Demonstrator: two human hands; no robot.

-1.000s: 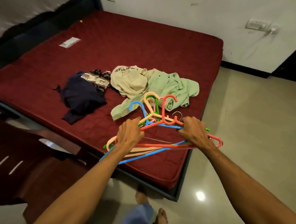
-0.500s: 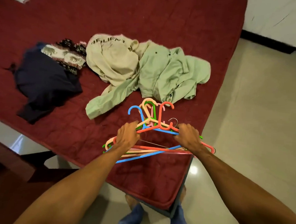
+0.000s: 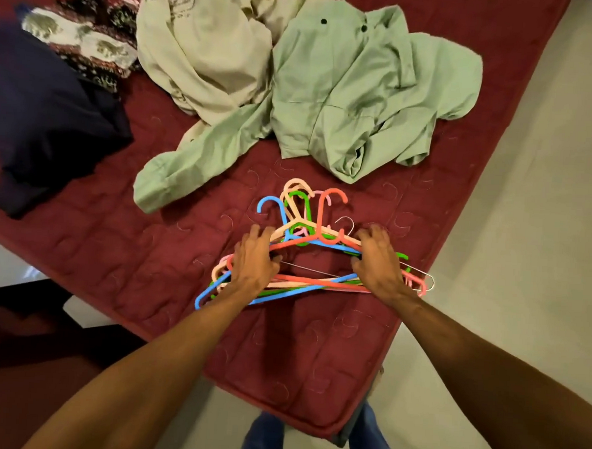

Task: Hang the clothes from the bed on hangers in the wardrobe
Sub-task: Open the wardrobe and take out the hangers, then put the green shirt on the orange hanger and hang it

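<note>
A bundle of several coloured plastic hangers [image 3: 317, 222], with a thin wire one among them, lies on the maroon bed [image 3: 315, 345] near its corner. My left hand [image 3: 253, 256] holds the left shoulder of the bundle, fingers over the top and thumb underneath. On the other shoulder, my right hand [image 3: 376, 261] holds it the same way. Beyond the hooks lie a crumpled pale green shirt [image 3: 346, 89], a beige printed garment [image 3: 200, 54], a patterned cloth [image 3: 81, 38] and a dark navy garment [image 3: 43, 115]. No wardrobe is in view.
Pale tiled floor [image 3: 527, 236] runs along the right side of the bed. Dark wooden furniture [image 3: 23, 364] stands low at the left. My jeans-clad legs [image 3: 262, 439] are at the bed's corner.
The view has closed in on the bed and tilted down. Both hands have lowered the hanger bundle onto the mattress near the green shirt, keeping hold of it.
</note>
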